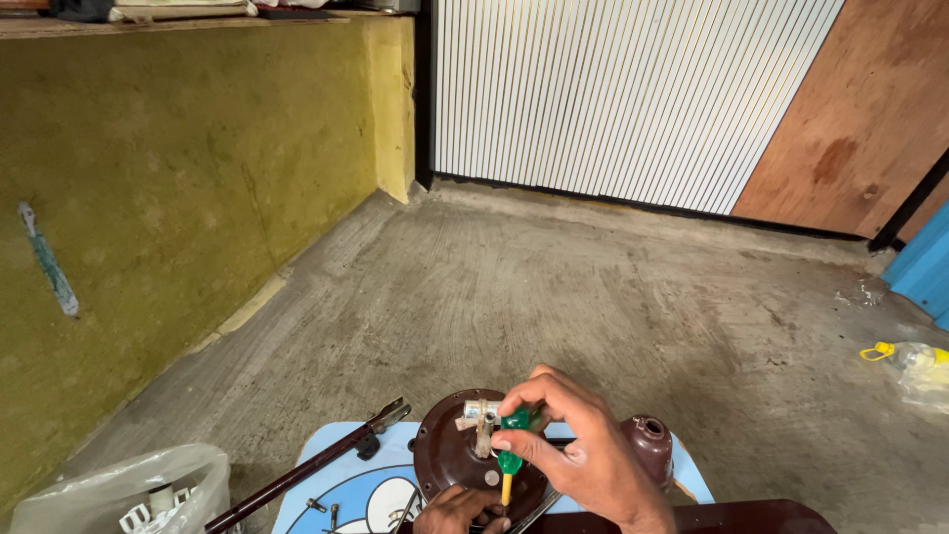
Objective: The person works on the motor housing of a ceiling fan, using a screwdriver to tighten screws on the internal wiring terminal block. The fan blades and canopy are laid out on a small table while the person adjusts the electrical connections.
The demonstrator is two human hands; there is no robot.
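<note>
Two hands of mine work low in the head view, over a small light-blue surface (316,494) with a cartoon print; my right hand (578,445) has its grip clamped on a green-handled screwdriver (511,440), thumb and fingers pinched round the handle, its yellowish shank pointing down at a round dark-brown motor housing (445,460) that rests on the surface; a short metal shaft (482,420) with a silver cross-piece stands up from the middle of that housing, just beside the screwdriver handle; my left hand (460,509) sits at the housing's near edge, fingers curled and touching it, though whether that grip is closed on anything I cannot tell; a smaller brown cup-shaped cover (647,445) stands just right of my right hand; a long dark rod (316,465) lies slanted across the surface's left corner; a few loose screws (321,507) lie on the blue top; a clear plastic bag (129,489) sits on the concrete floor (593,297) at the left; a yellow-capped plastic bottle (914,361) lies well apart at the right.
</note>
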